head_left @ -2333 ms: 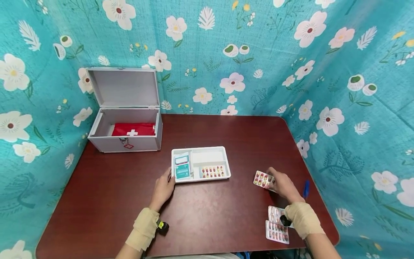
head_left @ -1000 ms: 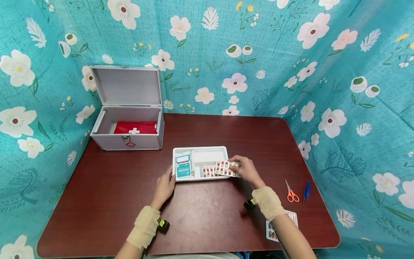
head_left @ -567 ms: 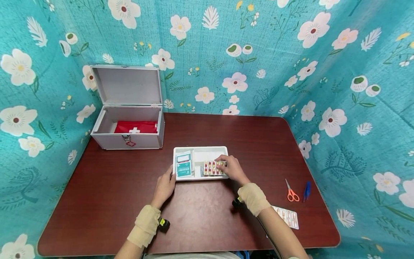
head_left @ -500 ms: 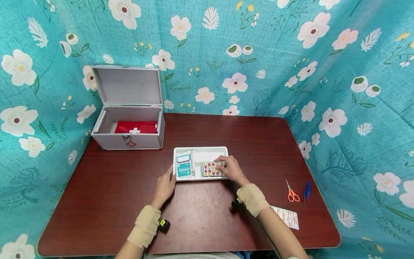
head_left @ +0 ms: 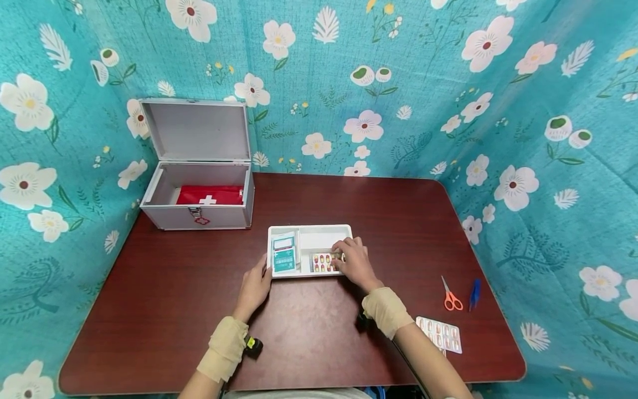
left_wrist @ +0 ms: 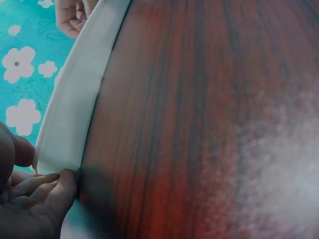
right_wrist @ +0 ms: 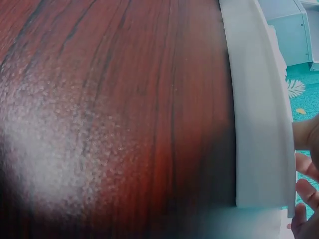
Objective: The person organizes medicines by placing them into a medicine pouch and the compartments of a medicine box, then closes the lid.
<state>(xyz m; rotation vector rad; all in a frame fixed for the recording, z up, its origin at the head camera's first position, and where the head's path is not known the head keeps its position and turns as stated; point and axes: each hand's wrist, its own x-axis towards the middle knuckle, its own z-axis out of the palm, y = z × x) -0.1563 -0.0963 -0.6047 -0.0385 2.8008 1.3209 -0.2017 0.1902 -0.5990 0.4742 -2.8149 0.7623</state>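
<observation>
A white divided tray (head_left: 319, 239) lies on the table. My left hand (head_left: 253, 288) grips its left front corner; in the left wrist view the thumb is over the rim and the fingers (left_wrist: 62, 191) are against the outer wall. My right hand (head_left: 358, 263) reaches into the front right compartment and pinches the right end of a capsule blister pack (head_left: 323, 262), which lies low inside it. Teal-and-white packets (head_left: 284, 259) fill the left compartment. From the right wrist, the tray wall (right_wrist: 259, 109) hides the blister pack and part of the fingers.
Orange-handled scissors (head_left: 451, 300) and blue tweezers (head_left: 474, 293) lie on the right. Another blister pack (head_left: 446, 335) is partly covered by the right forearm. At back left stands a lidded silver case (head_left: 199, 218), its lid up and a red pouch (head_left: 219, 194) inside.
The right hand has carried the blister pack from the table's right side leftward over the tray, then down into the front right compartment. The left hand has stayed at the tray's corner.
</observation>
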